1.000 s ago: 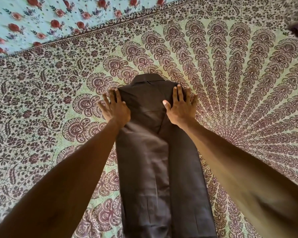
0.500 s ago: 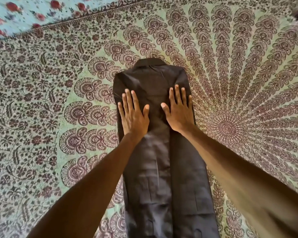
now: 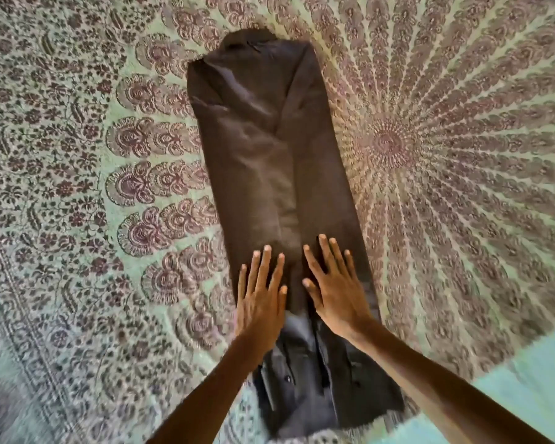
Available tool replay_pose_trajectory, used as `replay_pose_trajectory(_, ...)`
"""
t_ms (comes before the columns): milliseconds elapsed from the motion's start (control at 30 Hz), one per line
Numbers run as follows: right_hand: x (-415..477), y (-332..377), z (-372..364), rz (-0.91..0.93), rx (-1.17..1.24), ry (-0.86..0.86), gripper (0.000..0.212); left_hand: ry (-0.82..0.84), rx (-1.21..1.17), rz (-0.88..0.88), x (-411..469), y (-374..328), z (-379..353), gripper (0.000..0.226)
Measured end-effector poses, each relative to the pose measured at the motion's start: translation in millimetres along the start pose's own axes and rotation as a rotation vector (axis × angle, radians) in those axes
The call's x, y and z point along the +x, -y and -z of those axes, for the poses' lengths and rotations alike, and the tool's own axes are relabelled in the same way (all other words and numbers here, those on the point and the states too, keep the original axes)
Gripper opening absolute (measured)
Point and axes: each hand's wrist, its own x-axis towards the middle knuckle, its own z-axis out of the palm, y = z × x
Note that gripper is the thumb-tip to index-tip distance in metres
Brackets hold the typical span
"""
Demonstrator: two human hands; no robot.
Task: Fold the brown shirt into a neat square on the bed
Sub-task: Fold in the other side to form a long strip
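Brown cloth shirt (image 3: 269,155), narrow strip, collar at 12 o'clock; my left hand (image 3: 260,302), right hand (image 3: 337,296) flat, smoothing it; next: fold hem towards 12.

Light: soft, even, fairly bright, warmer at upper right.
Shadows: faint.
Sheen: mild, on the brown shirt (image 3: 279,187).
Blur: motion smear across lower corners.
Distortion: wide-angle bending at edges.

- Brown shirt (image 3: 269,174): folded lengthwise into a long narrow strip, lying flat on the bed (image 3: 77,155), collar at the far end, buttoned hem nearest.
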Motion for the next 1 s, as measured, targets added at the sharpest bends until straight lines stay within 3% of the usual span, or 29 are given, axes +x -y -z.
replay_pose_trajectory(200, -130, -22, -31, 0.119, -0.096, 0.107, 0.056, 0.223, 0.015, -0.202, -134, 5, -12, 0.058)
replay_pose_trajectory(333, -176, -47, -31, 0.267, -0.051, 0.063, 0.053, 0.228, -0.074, -0.289, -170, 23, -1, 0.071)
replay_pose_trajectory(433, -184, -69, -21, 0.258, -0.045, 0.041, 0.063, 0.176, 0.038, -0.308, -167, 32, 15, 0.083)
replay_pose_trajectory(633, -173, -97, -4, 0.427, -0.222, 0.135, 0.074, 0.223, 0.277, -0.540, -153, 42, 20, 0.068)
replay_pose_trajectory(800, -166, -111, -4, 0.553, -0.371, 0.164, 0.065, 0.265, 0.289, -0.544, -156, 34, 21, 0.077)
replay_pose_trajectory(1000, -159, -110, -6, 0.623, -0.358, 0.111, 0.056, 0.296, 0.347, -0.614, -164, 31, 17, 0.074)
